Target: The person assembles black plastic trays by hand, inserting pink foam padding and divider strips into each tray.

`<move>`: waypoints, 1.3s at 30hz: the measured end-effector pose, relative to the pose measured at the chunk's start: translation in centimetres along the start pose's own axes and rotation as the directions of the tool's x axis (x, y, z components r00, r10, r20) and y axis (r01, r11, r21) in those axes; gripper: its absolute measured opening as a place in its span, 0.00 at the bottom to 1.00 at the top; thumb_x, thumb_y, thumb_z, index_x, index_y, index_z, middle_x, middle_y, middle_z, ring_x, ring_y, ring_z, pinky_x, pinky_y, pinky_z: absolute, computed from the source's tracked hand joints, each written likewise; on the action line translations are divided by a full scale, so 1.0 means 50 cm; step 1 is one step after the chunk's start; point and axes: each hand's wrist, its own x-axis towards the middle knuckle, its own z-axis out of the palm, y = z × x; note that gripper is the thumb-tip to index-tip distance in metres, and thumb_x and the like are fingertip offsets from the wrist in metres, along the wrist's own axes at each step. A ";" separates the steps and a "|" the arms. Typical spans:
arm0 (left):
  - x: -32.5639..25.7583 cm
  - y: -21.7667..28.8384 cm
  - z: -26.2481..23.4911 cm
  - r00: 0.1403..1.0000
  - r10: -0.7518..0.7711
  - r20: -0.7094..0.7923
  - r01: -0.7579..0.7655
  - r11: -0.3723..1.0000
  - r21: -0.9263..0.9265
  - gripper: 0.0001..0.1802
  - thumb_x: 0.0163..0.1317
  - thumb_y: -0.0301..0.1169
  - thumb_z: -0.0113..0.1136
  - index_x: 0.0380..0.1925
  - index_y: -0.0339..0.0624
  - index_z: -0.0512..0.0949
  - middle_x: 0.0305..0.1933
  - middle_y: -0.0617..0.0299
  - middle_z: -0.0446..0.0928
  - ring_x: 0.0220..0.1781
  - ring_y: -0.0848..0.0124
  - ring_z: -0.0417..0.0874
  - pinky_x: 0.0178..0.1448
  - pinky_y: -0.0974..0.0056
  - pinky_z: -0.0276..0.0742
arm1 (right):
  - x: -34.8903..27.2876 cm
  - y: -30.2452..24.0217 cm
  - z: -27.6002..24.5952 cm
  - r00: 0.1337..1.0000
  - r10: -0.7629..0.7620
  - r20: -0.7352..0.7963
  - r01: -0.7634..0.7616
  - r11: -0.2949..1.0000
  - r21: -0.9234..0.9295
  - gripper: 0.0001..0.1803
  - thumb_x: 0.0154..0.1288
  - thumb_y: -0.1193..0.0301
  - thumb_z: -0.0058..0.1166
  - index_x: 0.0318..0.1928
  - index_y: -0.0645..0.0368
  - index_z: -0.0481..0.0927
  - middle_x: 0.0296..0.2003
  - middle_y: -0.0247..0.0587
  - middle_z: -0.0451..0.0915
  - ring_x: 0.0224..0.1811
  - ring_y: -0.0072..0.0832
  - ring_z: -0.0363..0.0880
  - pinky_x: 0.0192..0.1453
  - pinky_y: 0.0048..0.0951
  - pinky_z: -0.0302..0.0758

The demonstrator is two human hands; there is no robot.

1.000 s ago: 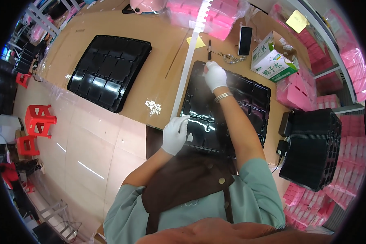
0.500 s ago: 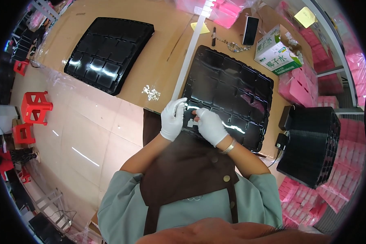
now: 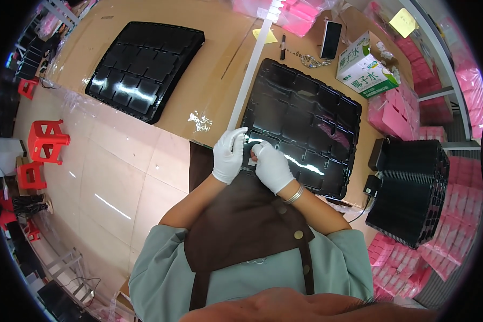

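The work surface is a table covered with brown cardboard (image 3: 209, 80), and a black compartment tray (image 3: 306, 118) lies on it just in front of the person. Every other place is given here from this tray. To its left, well apart, a 2nd black tray (image 3: 145, 67) lies on the same cardboard. Along the left edge of the near tray runs a long white strip (image 3: 252, 64), which goes up to the far side of the table. Beyond the far edge of the tray lie a dark phone (image 3: 330, 39), a pen (image 3: 283, 46) and a green and white carton (image 3: 366, 64). To the right of the tray stands a stack of black trays (image 3: 413, 188), with many pink boxes (image 3: 408, 112) around it. Far to the left, on the pale tiled floor (image 3: 118, 177), stand red stools (image 3: 45, 140).

The left hand (image 3: 229, 155), in a white glove, is at the near left corner of the tray, with the fingers curled and pressed together around the end of the strip. The right hand (image 3: 272, 166), also gloved, touches the near edge of the tray just beside it; its fingers are closed, but what they pinch cannot be seen.

Compared with 0.5 s ago, both hands stay at the same corner and are now closer together, nearly touching. 1 s ago the right hand was stretched to the far edge of the tray.
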 end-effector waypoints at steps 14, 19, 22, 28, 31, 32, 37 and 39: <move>-0.002 -0.001 -0.012 0.998 0.032 0.048 -0.039 0.988 0.148 0.09 0.65 0.24 0.53 0.44 0.40 0.79 0.30 0.55 0.75 0.30 0.62 0.78 0.36 0.62 0.73 | 0.184 0.244 -0.521 0.196 0.010 -0.980 0.062 0.998 0.022 0.02 0.56 0.80 0.53 0.28 0.64 0.76 0.23 0.44 0.78 0.26 0.32 0.76 0.35 0.33 0.73; 0.004 0.003 0.004 0.996 0.076 0.054 -0.083 0.985 0.148 0.09 0.66 0.24 0.52 0.44 0.39 0.78 0.30 0.55 0.75 0.31 0.63 0.78 0.36 0.62 0.74 | 0.253 0.548 -0.711 0.777 0.244 -0.580 -0.319 0.947 -0.029 0.13 0.58 0.64 0.59 0.37 0.61 0.84 0.33 0.50 0.83 0.31 0.41 0.83 0.40 0.35 0.77; -0.002 0.001 0.001 0.996 0.072 0.044 -0.080 0.971 0.225 0.09 0.66 0.24 0.52 0.44 0.40 0.78 0.31 0.55 0.76 0.32 0.63 0.79 0.37 0.62 0.75 | 0.249 0.597 -0.710 0.730 0.038 -0.683 -0.238 0.950 -0.202 0.14 0.57 0.60 0.58 0.36 0.56 0.85 0.35 0.48 0.83 0.37 0.44 0.83 0.42 0.37 0.77; -0.005 -0.002 0.000 0.996 0.059 0.067 -0.075 0.963 0.260 0.10 0.64 0.22 0.52 0.44 0.39 0.78 0.32 0.54 0.75 0.32 0.62 0.79 0.37 0.62 0.75 | 0.095 0.670 -0.685 0.556 0.286 -0.780 -0.641 0.745 -0.184 0.10 0.54 0.65 0.54 0.34 0.55 0.83 0.35 0.53 0.81 0.41 0.51 0.80 0.44 0.45 0.76; 0.006 0.003 0.002 0.988 0.094 0.123 -0.127 0.947 0.294 0.10 0.64 0.21 0.52 0.44 0.39 0.78 0.31 0.54 0.75 0.31 0.62 0.78 0.37 0.62 0.75 | -0.002 0.755 -0.589 0.634 0.442 -0.635 -0.733 0.604 -0.312 0.08 0.52 0.66 0.58 0.31 0.54 0.83 0.36 0.52 0.82 0.41 0.48 0.81 0.45 0.45 0.77; 0.003 0.004 0.001 0.986 0.109 0.127 -0.144 0.938 0.316 0.10 0.63 0.21 0.53 0.44 0.38 0.78 0.31 0.54 0.75 0.31 0.62 0.77 0.37 0.62 0.75 | -0.019 0.753 -0.555 0.623 0.431 -0.653 -0.686 0.701 -0.193 0.06 0.50 0.69 0.61 0.30 0.56 0.83 0.34 0.50 0.83 0.38 0.48 0.81 0.44 0.44 0.77; 0.025 0.035 -0.005 0.969 0.077 0.235 -0.159 0.921 0.356 0.09 0.63 0.21 0.54 0.43 0.37 0.78 0.31 0.54 0.75 0.29 0.63 0.77 0.36 0.64 0.74 | -0.036 0.824 -0.542 0.511 0.359 -0.781 -0.491 0.868 0.078 0.02 0.55 0.76 0.56 0.28 0.58 0.81 0.29 0.47 0.81 0.33 0.36 0.80 0.38 0.35 0.75; 0.046 0.056 -0.003 0.970 0.157 0.184 -0.207 0.932 0.299 0.10 0.63 0.20 0.54 0.43 0.38 0.78 0.32 0.55 0.76 0.28 0.65 0.76 0.34 0.65 0.73 | -0.056 0.848 -0.568 0.328 0.385 -0.863 -0.234 0.918 0.321 0.05 0.61 0.78 0.48 0.29 0.62 0.77 0.24 0.37 0.76 0.28 0.22 0.72 0.35 0.28 0.71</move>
